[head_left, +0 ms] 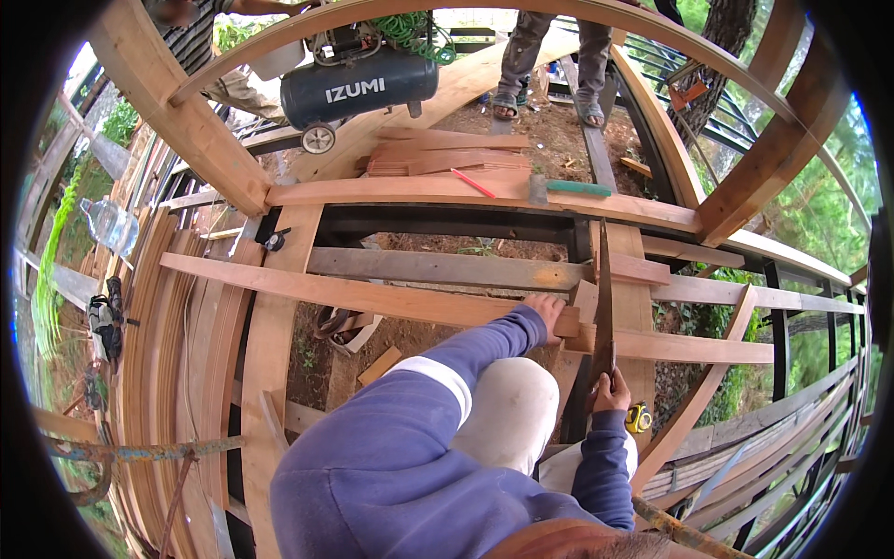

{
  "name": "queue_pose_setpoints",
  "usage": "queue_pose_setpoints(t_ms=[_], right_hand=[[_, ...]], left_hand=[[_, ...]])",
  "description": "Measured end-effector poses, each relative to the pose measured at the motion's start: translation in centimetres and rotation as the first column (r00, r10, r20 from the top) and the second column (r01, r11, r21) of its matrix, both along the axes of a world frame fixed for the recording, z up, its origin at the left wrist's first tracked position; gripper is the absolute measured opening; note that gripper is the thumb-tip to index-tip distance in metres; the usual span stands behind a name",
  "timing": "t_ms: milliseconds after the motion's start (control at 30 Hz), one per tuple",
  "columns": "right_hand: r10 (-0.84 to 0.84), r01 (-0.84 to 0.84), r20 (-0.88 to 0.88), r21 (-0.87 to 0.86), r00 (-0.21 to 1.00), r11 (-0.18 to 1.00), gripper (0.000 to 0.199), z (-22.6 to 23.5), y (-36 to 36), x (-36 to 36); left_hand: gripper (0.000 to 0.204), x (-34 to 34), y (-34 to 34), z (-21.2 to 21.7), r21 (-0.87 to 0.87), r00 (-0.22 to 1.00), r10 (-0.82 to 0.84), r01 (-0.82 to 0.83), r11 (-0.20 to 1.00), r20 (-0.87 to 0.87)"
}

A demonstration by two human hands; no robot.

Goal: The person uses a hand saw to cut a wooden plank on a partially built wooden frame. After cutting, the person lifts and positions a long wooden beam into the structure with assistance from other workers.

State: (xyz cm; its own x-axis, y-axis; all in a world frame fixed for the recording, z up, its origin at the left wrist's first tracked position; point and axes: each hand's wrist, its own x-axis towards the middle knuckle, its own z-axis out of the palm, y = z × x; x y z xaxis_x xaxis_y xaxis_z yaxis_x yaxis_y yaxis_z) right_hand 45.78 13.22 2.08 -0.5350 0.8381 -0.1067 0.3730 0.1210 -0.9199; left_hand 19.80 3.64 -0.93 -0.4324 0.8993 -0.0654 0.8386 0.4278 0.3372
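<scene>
The left hand (549, 315) lies, fingers bent, on the right end of a long reddish-brown wooden plank (372, 298); whether it grips underneath, I cannot tell. On the plank's near side, the right hand (611, 391), farther from it, is wrapped round a dark tapering metal handsaw (604, 298), its blade pointing away, crosswise to the plank's left-to-right length.

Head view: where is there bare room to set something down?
A stretch of the left plank looks bare, just nearer than the long board, beside the stacked boards. So does the cross-beam between the green-handled tool and the right post. It is crowded around the saw, right hand, left hand and yellow tape measure.
</scene>
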Motion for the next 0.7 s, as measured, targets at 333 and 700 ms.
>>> queue_pose_setpoints(t_ms=[333,700], right_hand=[[0.05,-0.051,0.024,0.08,0.998,0.995,0.028,-1.1,0.9,0.3],[0.043,-0.05,0.072,0.1,0.996,0.994,0.028,-0.3,0.7,0.0]], left_hand=[[0.091,0.0,0.4,0.3,-0.036,1.0,0.004,-0.004,0.999,-0.006],[0.089,0.0,0.1,0.0,0.011,1.0,-0.003,0.002,1.0,0.011]])
